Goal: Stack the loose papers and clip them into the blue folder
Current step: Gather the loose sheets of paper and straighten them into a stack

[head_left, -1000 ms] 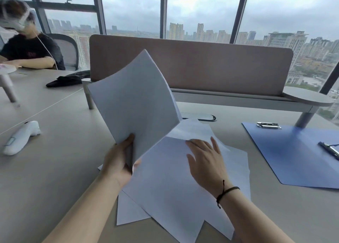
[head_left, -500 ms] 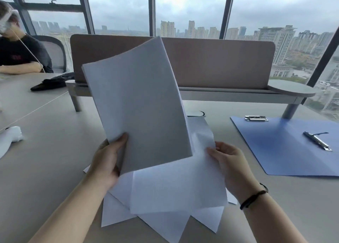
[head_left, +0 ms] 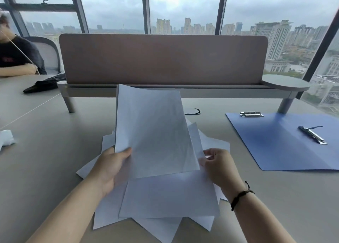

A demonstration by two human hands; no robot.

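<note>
Item: gathered bundle of white paper sheets (head_left: 154, 132), held raised and tilted over the pale grey counter (head_left: 45, 151), long axis running away from the person. Left hand (head_left: 110, 167) grasps its lower left corner, thumb on the front face; right hand (head_left: 218, 165) pinches the lower right edge between fingertips. Item: splayed heap of loose white sheets (head_left: 165, 202), flat on the counter directly beneath the bundle, corners fanning out at differing angles, not yet squared. Item: open blue plastic folder (head_left: 275, 143), flat on the counter well to the right of the heap, apart from it; carries a metal clip at its top edge (head_left: 251, 114) and a metal lever clamp (head_left: 312, 134) further right. Relation governing the coming move, by judgement: the folder lies on the right-hand side, so the right hand is the nearer, and the stack must travel rightward once evened. Stage, by judgement: gathering under way, clipping not begun.
</note>
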